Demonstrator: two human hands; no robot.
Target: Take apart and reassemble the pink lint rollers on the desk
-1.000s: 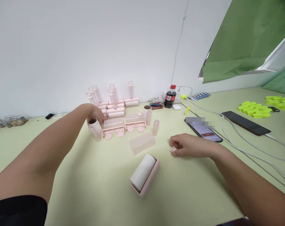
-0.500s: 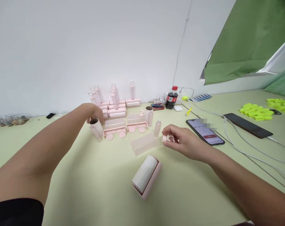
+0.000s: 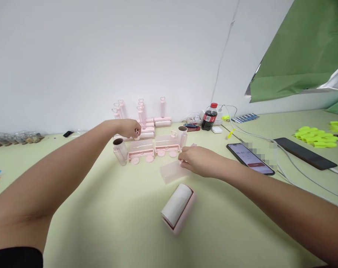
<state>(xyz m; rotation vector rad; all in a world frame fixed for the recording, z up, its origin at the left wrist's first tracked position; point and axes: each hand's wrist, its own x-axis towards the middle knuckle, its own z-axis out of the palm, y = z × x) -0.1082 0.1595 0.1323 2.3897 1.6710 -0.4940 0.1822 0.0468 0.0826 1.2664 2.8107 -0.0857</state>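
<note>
My left hand (image 3: 129, 128) is closed in a pinch on a small pink piece (image 3: 137, 134) above the row at the back. My right hand (image 3: 198, 160) is closed over the right end of a clear pink cover (image 3: 169, 172). A pale bit of the pink hooked cap (image 3: 181, 161) shows at its fingertips; the rest is hidden. Behind this hand stands a clear tube, mostly covered. Nearer me lies a pink lint roller case with a white roll (image 3: 177, 204). Two open pink trays (image 3: 141, 153) with round discs (image 3: 135, 160) lie beyond.
Cardboard-cored rolls (image 3: 119, 142) stand by the trays. Pink cases with upright heart-topped handles (image 3: 163, 108) line the wall. A cola bottle (image 3: 209, 117), a phone (image 3: 249, 159), a power bank (image 3: 305, 153), cables and yellow pieces (image 3: 315, 137) occupy the right side.
My left hand has moved right from behind the standing roll and now pinches a small pink piece. My right hand has moved left over the clear cover, turning its back upward. The view has shifted slightly left.
</note>
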